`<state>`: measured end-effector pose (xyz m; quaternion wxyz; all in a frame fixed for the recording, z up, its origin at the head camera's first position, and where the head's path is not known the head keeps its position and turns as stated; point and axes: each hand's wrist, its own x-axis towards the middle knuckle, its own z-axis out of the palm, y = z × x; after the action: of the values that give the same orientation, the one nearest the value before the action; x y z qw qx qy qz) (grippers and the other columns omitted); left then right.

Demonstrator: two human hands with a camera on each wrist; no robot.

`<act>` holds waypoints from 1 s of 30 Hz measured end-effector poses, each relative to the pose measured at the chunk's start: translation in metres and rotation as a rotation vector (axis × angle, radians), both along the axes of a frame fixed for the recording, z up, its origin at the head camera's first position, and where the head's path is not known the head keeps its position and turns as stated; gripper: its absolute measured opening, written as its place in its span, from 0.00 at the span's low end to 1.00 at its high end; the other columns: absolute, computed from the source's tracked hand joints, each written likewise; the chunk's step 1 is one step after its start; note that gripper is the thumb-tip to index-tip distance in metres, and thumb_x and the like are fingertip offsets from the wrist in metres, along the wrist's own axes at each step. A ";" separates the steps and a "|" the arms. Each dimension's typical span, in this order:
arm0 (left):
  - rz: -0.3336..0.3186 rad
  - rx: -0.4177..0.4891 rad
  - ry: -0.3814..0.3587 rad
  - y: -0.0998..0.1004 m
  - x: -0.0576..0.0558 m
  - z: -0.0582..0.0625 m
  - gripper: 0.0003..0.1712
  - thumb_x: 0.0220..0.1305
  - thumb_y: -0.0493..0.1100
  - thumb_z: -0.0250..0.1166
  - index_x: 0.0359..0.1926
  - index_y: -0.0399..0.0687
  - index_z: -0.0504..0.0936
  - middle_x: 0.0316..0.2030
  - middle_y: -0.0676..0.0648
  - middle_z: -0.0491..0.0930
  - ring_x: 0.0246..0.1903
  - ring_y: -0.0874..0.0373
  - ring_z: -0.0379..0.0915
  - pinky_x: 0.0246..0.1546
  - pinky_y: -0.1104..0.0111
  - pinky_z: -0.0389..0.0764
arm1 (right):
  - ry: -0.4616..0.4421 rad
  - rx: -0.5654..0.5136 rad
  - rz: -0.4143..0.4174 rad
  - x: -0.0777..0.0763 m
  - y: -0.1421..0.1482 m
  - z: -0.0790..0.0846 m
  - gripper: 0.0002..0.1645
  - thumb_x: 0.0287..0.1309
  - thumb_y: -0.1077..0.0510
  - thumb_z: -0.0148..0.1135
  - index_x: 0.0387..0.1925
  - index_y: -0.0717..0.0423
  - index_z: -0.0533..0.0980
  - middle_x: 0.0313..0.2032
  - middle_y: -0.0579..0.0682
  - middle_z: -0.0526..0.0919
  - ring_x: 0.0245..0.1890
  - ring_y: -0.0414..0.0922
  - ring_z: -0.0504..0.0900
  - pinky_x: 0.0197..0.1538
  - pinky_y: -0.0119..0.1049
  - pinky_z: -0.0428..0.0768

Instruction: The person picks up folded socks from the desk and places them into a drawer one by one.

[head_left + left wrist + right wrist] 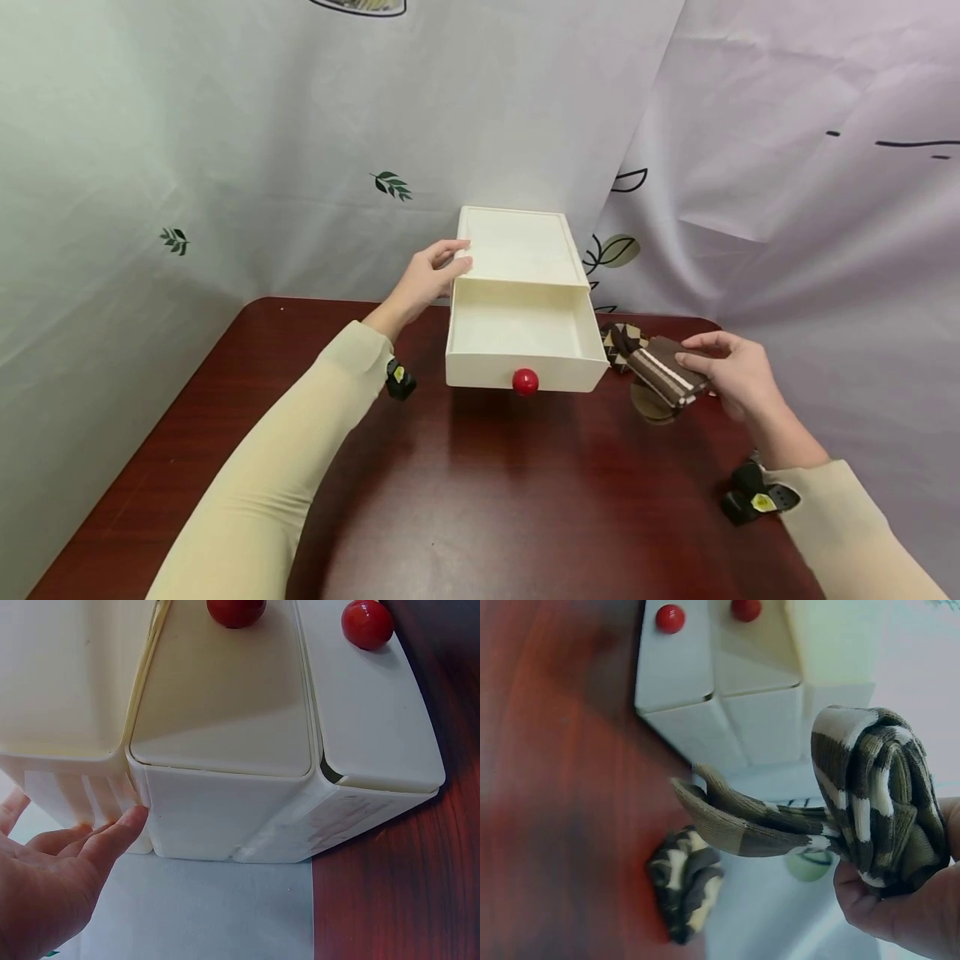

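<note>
A white plastic drawer unit [517, 242] stands at the back of the table, its top drawer [510, 321] pulled out and bare inside, with a red knob [526, 382] on the front. My left hand [427, 279] rests against the unit's upper left side, fingertips on the edge; in the left wrist view the fingers are extended along the side wall. To the right of the drawer my right hand [738, 375] grips a folded pair of brown striped socks [667, 371] above the table. Their loose ends hang out of the fold.
Behind the held socks, a dark and beige patterned sock bundle [684, 885] lies on the table beside the unit. Two lower drawers with red knobs [367, 624] sit beneath the pulled-out one. A pale printed curtain [300, 150] hangs behind the dark red table [480, 517].
</note>
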<state>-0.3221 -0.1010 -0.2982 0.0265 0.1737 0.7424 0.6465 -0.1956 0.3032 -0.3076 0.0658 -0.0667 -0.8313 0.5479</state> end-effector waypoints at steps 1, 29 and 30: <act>0.000 -0.001 0.000 0.000 -0.001 0.000 0.28 0.65 0.48 0.59 0.64 0.50 0.68 0.67 0.44 0.58 0.54 0.49 0.70 0.42 0.54 0.77 | -0.003 0.001 0.000 -0.001 -0.001 0.004 0.07 0.50 0.61 0.69 0.30 0.47 0.78 0.19 0.39 0.77 0.13 0.34 0.70 0.17 0.30 0.72; -0.009 -0.001 -0.011 0.003 0.011 0.012 0.28 0.66 0.46 0.58 0.65 0.47 0.67 0.68 0.43 0.56 0.58 0.50 0.66 0.44 0.55 0.76 | 0.209 -0.265 0.058 -0.017 -0.070 0.091 0.08 0.44 0.68 0.71 0.27 0.53 0.83 0.24 0.45 0.83 0.23 0.37 0.80 0.27 0.29 0.79; -0.009 0.000 -0.010 0.003 0.011 0.011 0.27 0.66 0.46 0.58 0.65 0.47 0.67 0.68 0.43 0.56 0.58 0.50 0.66 0.44 0.55 0.76 | 0.217 -0.263 0.065 -0.017 -0.073 0.093 0.08 0.44 0.68 0.71 0.27 0.54 0.83 0.24 0.45 0.83 0.23 0.38 0.80 0.27 0.29 0.79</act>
<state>-0.3113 -0.0981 -0.2867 0.0331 0.1735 0.7414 0.6474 -0.2127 0.2306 -0.2145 0.1280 0.0115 -0.7423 0.6577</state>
